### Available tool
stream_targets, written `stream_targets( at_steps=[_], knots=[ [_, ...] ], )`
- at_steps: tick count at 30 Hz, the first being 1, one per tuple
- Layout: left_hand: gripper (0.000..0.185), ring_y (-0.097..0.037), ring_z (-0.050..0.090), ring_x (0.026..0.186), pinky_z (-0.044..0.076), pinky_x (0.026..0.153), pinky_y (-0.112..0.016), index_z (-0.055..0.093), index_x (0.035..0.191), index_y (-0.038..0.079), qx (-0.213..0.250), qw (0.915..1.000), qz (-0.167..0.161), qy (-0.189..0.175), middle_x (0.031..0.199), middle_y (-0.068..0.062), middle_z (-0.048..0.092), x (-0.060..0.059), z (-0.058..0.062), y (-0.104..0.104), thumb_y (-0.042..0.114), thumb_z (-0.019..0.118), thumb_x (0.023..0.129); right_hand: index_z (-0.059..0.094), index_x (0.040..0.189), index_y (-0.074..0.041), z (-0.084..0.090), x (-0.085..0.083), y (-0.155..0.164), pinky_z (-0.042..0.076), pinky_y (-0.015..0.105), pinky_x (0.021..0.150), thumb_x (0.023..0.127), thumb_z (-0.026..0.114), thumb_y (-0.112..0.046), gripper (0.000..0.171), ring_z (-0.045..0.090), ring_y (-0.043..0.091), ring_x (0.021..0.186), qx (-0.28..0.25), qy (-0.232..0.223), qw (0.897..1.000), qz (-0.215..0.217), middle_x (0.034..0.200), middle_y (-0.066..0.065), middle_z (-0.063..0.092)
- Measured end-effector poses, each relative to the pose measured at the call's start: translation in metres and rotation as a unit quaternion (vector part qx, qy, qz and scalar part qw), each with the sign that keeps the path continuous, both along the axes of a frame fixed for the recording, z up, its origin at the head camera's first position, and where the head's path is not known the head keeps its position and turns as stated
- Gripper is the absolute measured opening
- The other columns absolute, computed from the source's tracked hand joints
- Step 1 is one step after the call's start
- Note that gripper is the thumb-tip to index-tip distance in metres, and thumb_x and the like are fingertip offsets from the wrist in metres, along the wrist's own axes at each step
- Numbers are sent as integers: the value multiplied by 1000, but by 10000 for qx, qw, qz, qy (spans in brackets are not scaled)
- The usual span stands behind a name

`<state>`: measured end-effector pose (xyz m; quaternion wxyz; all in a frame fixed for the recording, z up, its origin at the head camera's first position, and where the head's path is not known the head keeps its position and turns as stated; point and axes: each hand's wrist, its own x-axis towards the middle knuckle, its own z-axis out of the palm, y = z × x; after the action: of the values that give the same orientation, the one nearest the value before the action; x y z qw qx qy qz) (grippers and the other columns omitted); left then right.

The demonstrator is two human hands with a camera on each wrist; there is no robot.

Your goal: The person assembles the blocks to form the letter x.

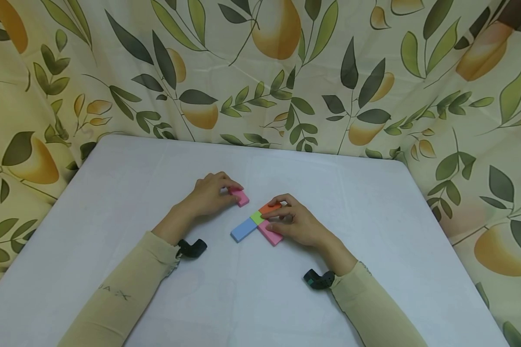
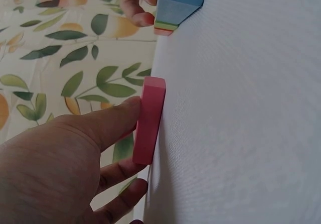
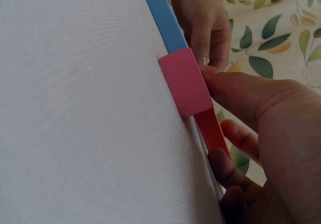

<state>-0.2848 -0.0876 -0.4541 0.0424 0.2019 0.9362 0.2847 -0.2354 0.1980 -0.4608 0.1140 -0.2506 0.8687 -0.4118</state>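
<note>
Left of the middle of the table, my left hand (image 1: 210, 195) pinches a loose pink block (image 1: 241, 197) between thumb and fingers. In the left wrist view this pink block (image 2: 149, 121) stands on edge close to the white cloth, thumb on its near face. My right hand (image 1: 301, 221) bends over a group of blocks lying together: a blue block (image 1: 243, 230), a small green block (image 1: 257, 218), an orange block (image 1: 270, 208) and a second pink block (image 1: 270, 234). Its thumb touches the second pink block and its fingers curl over the green and orange ones.
A white cloth covers the table (image 1: 226, 299), whose far edge meets a curtain (image 1: 260, 96) printed with fruit and leaves. Dark cameras are strapped at both wrists, the left camera (image 1: 193, 248) and the right camera (image 1: 319, 279), by the tan sleeves.
</note>
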Motion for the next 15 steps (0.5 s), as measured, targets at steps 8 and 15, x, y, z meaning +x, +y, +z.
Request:
stream_targets(
  at_steps=[8,15],
  knots=[
    [31,-18,46,108,31,93,-47,67,118,38,-29,10000,-11,-85,114,8,56,0,0,1,44,68,88,72,111,-36,0,0,1,41,41,93,84,75,-35,27,46,14,119,4,-1,10000,8,132,-12,46],
    [31,-18,47,107,32,92,-46,67,118,37,-43,9999,-14,-114,113,8,56,1,2,2,44,68,87,72,111,-37,0,0,1,41,40,92,84,74,-36,27,46,15,118,22,-5,10000,1,132,-12,46]
  ],
)
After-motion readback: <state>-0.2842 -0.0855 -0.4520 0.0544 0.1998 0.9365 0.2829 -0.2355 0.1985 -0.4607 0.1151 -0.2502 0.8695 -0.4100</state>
